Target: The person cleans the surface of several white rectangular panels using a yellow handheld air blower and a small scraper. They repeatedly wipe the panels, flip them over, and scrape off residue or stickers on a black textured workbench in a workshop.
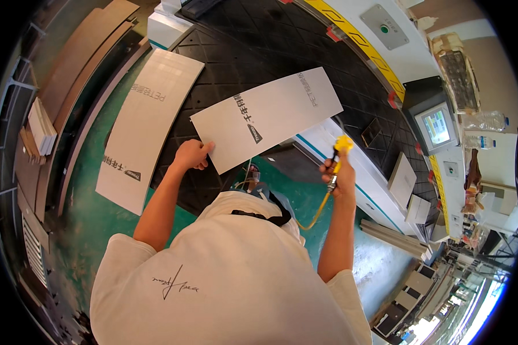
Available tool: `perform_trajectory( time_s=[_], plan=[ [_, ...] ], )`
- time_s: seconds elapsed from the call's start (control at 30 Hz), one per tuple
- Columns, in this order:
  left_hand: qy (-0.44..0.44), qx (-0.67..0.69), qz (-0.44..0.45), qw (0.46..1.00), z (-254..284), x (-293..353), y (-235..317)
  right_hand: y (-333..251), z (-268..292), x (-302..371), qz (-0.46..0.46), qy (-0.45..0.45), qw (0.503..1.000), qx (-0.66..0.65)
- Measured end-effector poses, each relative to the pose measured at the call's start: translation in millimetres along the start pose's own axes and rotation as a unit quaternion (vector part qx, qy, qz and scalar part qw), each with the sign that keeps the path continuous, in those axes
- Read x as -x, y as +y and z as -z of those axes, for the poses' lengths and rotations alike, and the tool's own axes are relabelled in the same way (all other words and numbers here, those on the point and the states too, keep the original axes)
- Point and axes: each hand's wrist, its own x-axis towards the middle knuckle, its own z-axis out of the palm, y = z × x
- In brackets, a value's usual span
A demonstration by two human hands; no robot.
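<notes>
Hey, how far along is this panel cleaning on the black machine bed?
Looks early. In hand: the left hand grips the corner of one white panel, while the right hand holds a yellow air gun beside it. A second white panel lies apart and untouched, probably left to do.

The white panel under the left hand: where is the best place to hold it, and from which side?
Probably the near corner of the white panel, from the person's side: it overhangs the black table, so fingers fit underneath. The left hand already grips there; the right hand holds a yellow air gun.
</notes>
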Motion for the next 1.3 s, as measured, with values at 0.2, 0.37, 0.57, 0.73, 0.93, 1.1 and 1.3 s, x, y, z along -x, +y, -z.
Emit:
perform_trajectory(
  time_s=[0.2, 0.37, 0.57, 0.73, 0.93, 1.1, 1.3],
  plan=[
    [-0.033, -0.071, -0.184, 0.980, -6, 18, 1, 25, -94, 28, -0.025, -0.266, 0.962, -0.057],
    [-0.257, 0.225, -0.408, 0.846, -57, 64, 61, 40, -156, 62, 0.140, -0.298, 0.944, 0.005],
    [0.019, 0.512, -0.262, 0.818, -53, 44, 40, -56, -136, 37, 0.290, -0.406, 0.780, 0.378],
    [0.341, 0.276, 0.071, 0.896, -19, -20, -13, -130, -68, -49, 0.324, -0.277, 0.836, 0.346],
    [0.460, -0.017, 0.086, 0.884, -1, -64, -7, -232, -24, -83, 0.392, -0.249, 0.808, 0.363],
    [0.478, -0.054, 0.094, 0.872, 4, -71, 5, -310, -3, -92, 0.484, -0.097, 0.808, 0.321],
    [0.480, -0.076, 0.074, 0.871, -2, -67, -5, -388, -9, -116, 0.698, 0.155, 0.568, 0.407]
  ],
)
